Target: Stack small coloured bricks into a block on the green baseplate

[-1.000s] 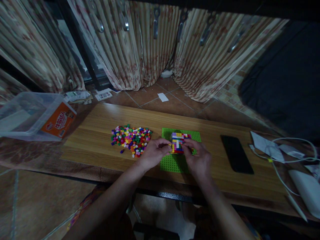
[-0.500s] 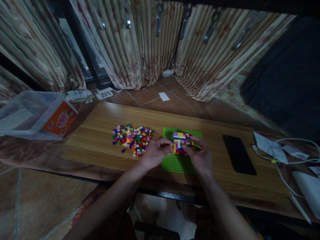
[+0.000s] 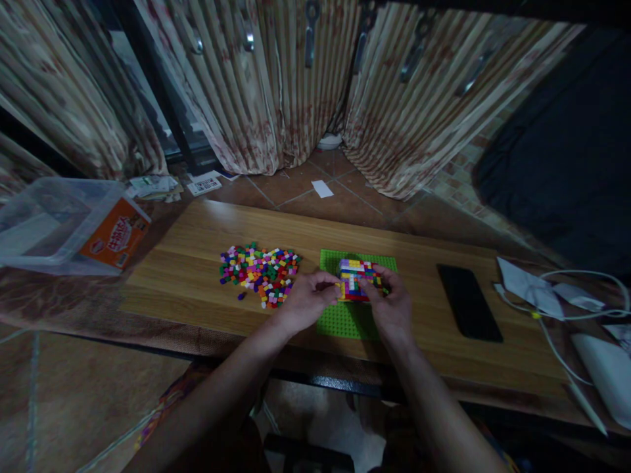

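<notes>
A multicoloured toy-brick structure [image 3: 353, 278] sits over a green studded baseplate [image 3: 345, 325]. My right hand [image 3: 393, 305] grips its right side, the thumb lying on the near face and the fingers round the far right edge. From the left, my left hand [image 3: 308, 301] pinches a small yellow brick [image 3: 339, 287] against the structure's lower left corner. Whether that brick is pressed on or loose is too small to tell. Left of the baseplate, a spread pile of small loose bricks [image 3: 259, 269] in many colours lies near my left hand.
A black phone [image 3: 469, 302] lies on the wooden board [image 3: 197, 263] to the right. Beyond it are white cables [image 3: 582, 318] and papers [image 3: 527, 286]. A clear plastic bin [image 3: 64, 223] with an orange label stands at the left. Striped curtains [image 3: 276, 98] hang behind.
My right hand has shifted slightly left, its thumb and fingers moving over the structure. My left hand keeps its pinch at the left corner. The view has moved a little.
</notes>
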Action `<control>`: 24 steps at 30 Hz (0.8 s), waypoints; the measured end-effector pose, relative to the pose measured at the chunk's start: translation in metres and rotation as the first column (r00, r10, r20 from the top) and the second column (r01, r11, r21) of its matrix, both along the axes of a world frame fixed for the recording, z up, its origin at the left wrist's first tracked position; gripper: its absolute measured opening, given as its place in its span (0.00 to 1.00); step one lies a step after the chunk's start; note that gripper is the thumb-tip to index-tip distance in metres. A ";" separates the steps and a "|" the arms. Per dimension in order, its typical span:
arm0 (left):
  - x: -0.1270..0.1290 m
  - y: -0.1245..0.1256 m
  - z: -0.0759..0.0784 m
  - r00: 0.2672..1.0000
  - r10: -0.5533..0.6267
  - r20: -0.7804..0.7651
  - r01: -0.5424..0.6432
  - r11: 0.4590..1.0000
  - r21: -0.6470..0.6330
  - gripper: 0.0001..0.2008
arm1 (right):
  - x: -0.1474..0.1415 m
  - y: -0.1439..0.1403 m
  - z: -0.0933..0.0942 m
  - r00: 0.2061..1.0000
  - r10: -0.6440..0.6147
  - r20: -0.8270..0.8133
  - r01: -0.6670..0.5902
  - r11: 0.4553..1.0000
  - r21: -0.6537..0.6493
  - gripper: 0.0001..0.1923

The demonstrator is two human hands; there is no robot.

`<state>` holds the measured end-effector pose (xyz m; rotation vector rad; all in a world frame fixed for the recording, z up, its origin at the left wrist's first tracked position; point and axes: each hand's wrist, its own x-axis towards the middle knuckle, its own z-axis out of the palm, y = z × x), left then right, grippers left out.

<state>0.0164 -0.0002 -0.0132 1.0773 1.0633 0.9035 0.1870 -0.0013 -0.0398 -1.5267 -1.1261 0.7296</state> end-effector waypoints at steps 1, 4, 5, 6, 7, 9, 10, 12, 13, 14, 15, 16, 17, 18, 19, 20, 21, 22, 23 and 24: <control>0.000 0.000 0.000 1.000 0.000 -0.004 0.000 1.000 0.005 0.06 | 0.000 0.000 -0.001 1.000 -0.002 0.001 0.002 1.000 0.004 0.25; 0.001 0.000 0.000 1.000 -0.004 -0.024 0.005 1.000 0.022 0.05 | -0.001 0.000 -0.001 1.000 -0.011 0.003 0.011 1.000 0.019 0.24; 0.001 0.000 0.000 1.000 -0.007 -0.028 0.008 1.000 0.025 0.05 | -0.001 0.000 -0.001 1.000 -0.015 0.006 0.015 1.000 0.021 0.24; 0.000 0.000 0.001 1.000 -0.007 -0.030 0.008 1.000 0.026 0.05 | -0.001 0.000 0.000 1.000 -0.016 0.012 0.016 1.000 0.021 0.24; 0.000 -0.001 0.001 1.000 -0.008 -0.028 0.008 1.000 0.026 0.06 | -0.001 0.001 0.000 1.000 -0.017 0.020 0.017 1.000 0.024 0.23; 0.000 -0.001 0.001 1.000 -0.010 -0.020 0.010 1.000 0.029 0.06 | 0.000 0.002 -0.001 0.999 -0.009 0.046 0.008 1.000 0.029 0.22; 0.001 -0.001 0.001 1.000 -0.010 -0.017 0.011 0.999 0.033 0.06 | 0.000 0.002 -0.001 0.998 0.001 0.059 -0.003 1.000 0.031 0.22; 0.001 -0.001 0.000 1.000 -0.012 -0.008 0.013 0.999 0.045 0.06 | 0.001 0.002 -0.003 0.998 0.023 0.067 -0.025 0.999 0.033 0.21; 0.002 0.000 0.000 1.000 -0.012 0.000 0.012 0.999 0.046 0.07 | 0.002 0.002 -0.003 0.998 0.034 0.062 -0.036 0.999 0.033 0.21; 0.002 0.000 0.000 1.000 -0.008 0.009 0.007 0.999 0.044 0.07 | 0.002 0.001 -0.003 0.997 0.042 0.058 -0.044 0.998 0.039 0.20; 0.003 0.000 0.000 1.000 -0.002 0.018 0.001 0.999 0.036 0.07 | 0.003 0.000 -0.002 0.997 0.040 0.065 -0.044 0.997 0.056 0.19; 0.003 0.000 0.001 1.000 0.006 0.025 -0.007 1.000 0.025 0.07 | 0.004 -0.001 0.001 0.995 0.029 0.091 -0.036 0.996 0.083 0.18; 0.004 0.000 0.001 0.999 0.013 0.031 -0.014 1.000 0.015 0.07 | 0.004 -0.003 0.004 0.991 0.010 0.133 -0.026 0.992 0.121 0.17; 0.005 0.000 0.002 0.999 0.019 0.035 -0.020 1.000 0.008 0.07 | 0.005 -0.006 0.008 0.984 -0.010 0.181 -0.020 0.986 0.166 0.15; 0.005 0.000 0.003 0.999 0.024 0.040 -0.025 1.000 0.005 0.07 | 0.005 -0.009 0.013 0.973 -0.021 0.229 -0.029 0.977 0.212 0.14; 0.005 0.000 0.004 0.999 0.027 0.045 -0.027 1.000 0.006 0.07 | 0.004 -0.011 0.017 0.965 -0.012 0.261 -0.056 0.966 0.251 0.12; 0.006 0.000 0.005 0.998 0.027 0.051 -0.028 1.000 0.010 0.08 | 0.003 -0.014 0.021 0.961 0.026 0.276 -0.104 0.956 0.273 0.10; 0.006 0.000 0.006 0.998 0.024 0.058 -0.024 1.000 0.013 0.08 | 0.002 -0.017 0.024 0.951 0.083 0.297 -0.168 0.947 0.274 0.10; 0.007 -0.001 0.007 0.998 0.018 0.068 -0.019 1.000 0.016 0.08 | 0.000 -0.019 0.027 0.940 0.136 0.314 -0.226 0.936 0.270 0.09; 0.007 -0.001 0.007 0.997 0.009 0.079 -0.010 1.000 0.016 0.08 | -0.001 -0.021 0.028 0.925 0.183 0.332 -0.276 0.925 0.260 0.09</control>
